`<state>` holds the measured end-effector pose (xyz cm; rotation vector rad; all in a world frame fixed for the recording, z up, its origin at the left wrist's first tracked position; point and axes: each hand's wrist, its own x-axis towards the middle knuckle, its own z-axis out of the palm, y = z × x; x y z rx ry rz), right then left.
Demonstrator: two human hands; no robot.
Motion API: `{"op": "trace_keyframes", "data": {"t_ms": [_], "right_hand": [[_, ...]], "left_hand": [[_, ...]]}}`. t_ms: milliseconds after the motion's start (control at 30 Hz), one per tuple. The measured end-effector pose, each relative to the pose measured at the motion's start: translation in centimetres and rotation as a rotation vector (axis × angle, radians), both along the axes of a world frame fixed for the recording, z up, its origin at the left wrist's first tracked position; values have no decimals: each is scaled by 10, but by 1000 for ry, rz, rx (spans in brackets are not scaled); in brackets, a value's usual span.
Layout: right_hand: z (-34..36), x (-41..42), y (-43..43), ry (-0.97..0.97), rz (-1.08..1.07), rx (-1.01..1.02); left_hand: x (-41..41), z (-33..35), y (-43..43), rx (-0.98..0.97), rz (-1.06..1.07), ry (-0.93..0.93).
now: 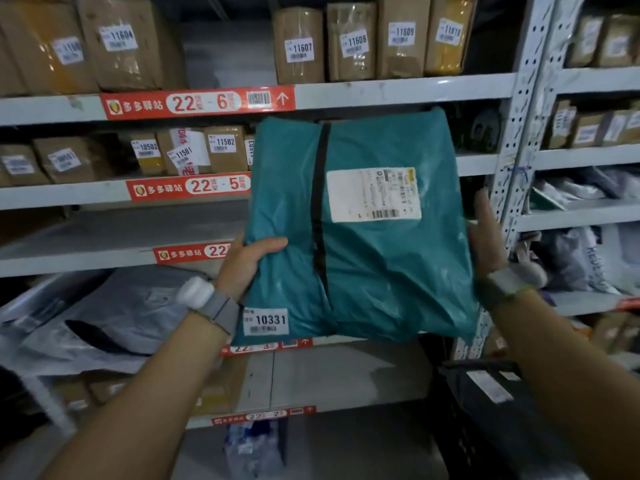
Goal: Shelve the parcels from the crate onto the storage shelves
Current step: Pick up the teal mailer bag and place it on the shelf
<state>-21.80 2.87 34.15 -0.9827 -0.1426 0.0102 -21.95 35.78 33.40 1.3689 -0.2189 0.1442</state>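
Holding teal parcel [360,244] up in both hands, mid-frame, in front of the shelving. Left hand [244,263] grips its lower left edge: thumb curled over the front, other fingers hidden behind. Right hand [488,233] lies flat on the right edge, fingers straight and pressed together. White sticker 10331 [266,322] sits at the parcel's lower left corner, shipping label [374,195] upper right. Dark crate [457,445] is low right, just below the parcel, with a dark bag [485,386] bearing a white label in it. Grey poly bags [104,327] are piled on the shelf beside the left wrist. Perforated upright post [519,133] stands just behind the right hand, near the parcel's right edge. Open shelf board [121,233] shows left of the parcel, under the 22-5 tag [188,187]. Farthest back, brown boxes [353,43] numbered 11607 to 11610 stand on the top shelf, above the parcel.
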Motion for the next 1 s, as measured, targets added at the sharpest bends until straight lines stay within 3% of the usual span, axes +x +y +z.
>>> {"op": "trace_keyframes", "data": {"t_ms": [100, 233, 367, 567, 800, 1000], "right_hand": [[0, 11, 5, 73, -21, -272], [-12, 38, 18, 104, -291, -291], [-28, 62, 17, 128, -415, -334], [-21, 62, 29, 113, -508, -481], [-16, 39, 52, 184, -528, -700], [-98, 40, 62, 374, -420, -814]], "left_hand": [[2, 13, -4, 156, 56, -157], [14, 21, -14, 511, 62, -383], [29, 21, -8, 654, 81, -378], [33, 13, 4, 637, 87, -364], [36, -18, 21, 459, 75, -265], [42, -89, 37, 453, -68, -41]]}}
